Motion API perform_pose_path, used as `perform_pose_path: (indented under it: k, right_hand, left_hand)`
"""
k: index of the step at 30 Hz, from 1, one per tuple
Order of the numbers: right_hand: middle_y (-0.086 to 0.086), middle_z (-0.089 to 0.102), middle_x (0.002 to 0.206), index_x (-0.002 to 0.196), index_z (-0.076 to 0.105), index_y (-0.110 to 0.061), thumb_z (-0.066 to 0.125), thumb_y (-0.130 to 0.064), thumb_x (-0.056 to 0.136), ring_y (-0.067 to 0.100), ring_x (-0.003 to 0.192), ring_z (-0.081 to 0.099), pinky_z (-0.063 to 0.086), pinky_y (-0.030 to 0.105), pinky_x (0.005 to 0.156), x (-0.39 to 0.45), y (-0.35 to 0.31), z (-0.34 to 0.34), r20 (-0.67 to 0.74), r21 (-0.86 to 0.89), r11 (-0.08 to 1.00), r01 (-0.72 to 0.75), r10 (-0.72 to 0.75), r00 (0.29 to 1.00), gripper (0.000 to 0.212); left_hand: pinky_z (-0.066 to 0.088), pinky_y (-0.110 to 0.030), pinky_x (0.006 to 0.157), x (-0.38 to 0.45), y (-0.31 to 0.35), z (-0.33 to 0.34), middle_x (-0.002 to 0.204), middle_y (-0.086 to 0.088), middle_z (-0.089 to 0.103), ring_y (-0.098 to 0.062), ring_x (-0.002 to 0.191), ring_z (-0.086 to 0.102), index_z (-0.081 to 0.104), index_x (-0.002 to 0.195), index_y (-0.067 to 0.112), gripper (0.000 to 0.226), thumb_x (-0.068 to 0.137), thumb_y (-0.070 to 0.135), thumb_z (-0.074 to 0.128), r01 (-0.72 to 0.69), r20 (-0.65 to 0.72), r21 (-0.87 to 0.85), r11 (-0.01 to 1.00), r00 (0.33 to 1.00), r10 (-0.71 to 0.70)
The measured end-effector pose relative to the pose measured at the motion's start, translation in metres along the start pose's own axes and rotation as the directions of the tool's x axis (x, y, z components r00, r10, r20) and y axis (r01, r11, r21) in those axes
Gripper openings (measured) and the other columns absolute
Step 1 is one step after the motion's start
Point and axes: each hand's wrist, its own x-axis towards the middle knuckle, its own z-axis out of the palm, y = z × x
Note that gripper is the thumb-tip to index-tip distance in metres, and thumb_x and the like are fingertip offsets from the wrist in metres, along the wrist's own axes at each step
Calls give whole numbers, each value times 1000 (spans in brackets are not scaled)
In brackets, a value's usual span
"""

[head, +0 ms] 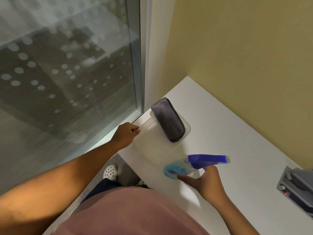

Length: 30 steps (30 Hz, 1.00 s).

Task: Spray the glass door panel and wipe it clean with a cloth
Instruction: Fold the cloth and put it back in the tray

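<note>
Two hands are at work over the white counter (228,129). Your left hand (126,134) reaches forward to the near corner of a pale, flat cloth (152,146) lying on the counter, fingers curled together and pinching its edge close to the bottom of the window frame. A dark grey case (166,119) lies across the far end of that cloth, tilted on its side. Your right hand (205,181) is spread open around a spray bottle (191,165), thumb and fingers on either side of it; motion blur makes it hard to tell how firmly it is gripped. The bottle is leaning over just above the counter, blue liquid at its base toward you and its purple trigger head pointing right. The glass door panel (67,65), dotted with frosted circles, stands to the left of the counter, touched by neither hand. At the right edge of the counter sits a grey device (298,185) with a small red light.
</note>
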Motion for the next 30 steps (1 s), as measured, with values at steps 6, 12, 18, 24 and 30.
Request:
perform_pose_path:
  k: [6,12,18,24,30]
  right_hand:
    - [-45,66,98,108,57,-45,98,-37,61,-20,97,59,42,-4,75,-2,-65,9,-210,64,992,113,-97,973,63]
    - [-47,65,89,102,63,-46,100,-38,71,-22,88,63,42,-5,67,34,-73,60,-312,108,988,111,-72,947,49]
    - [-11,76,112,127,62,-27,83,-68,77,7,91,72,51,9,76,77,-31,115,-236,46,994,-94,103,966,68]
    - [-6,73,121,132,58,-26,83,-62,81,7,97,65,39,5,78,92,-13,138,-217,12,993,-115,115,969,67]
    - [0,72,129,138,58,-20,84,-54,85,7,105,60,35,1,77,92,-8,146,-174,20,989,-147,148,973,69]
  left_hand:
    - [63,-42,97,-3,-1,-2,141,-16,68,-35,122,70,67,144,8,41,110,29,62,-9,33,-30,1000,999,10]
    - [57,-47,110,-3,-1,-1,145,-16,66,-35,131,66,66,146,7,42,110,29,61,9,36,-30,1000,999,-8]
    - [51,-41,113,-1,-2,2,144,-16,69,-35,133,66,66,144,6,40,111,28,59,-5,40,-3,1000,999,5]
    - [52,-39,110,0,-3,4,142,-16,69,-34,129,67,67,143,7,39,111,28,60,2,27,4,1000,1000,-2]
    - [51,-36,107,0,-2,6,144,-17,68,-33,130,67,66,144,7,40,111,29,60,14,21,19,1000,1000,-14]
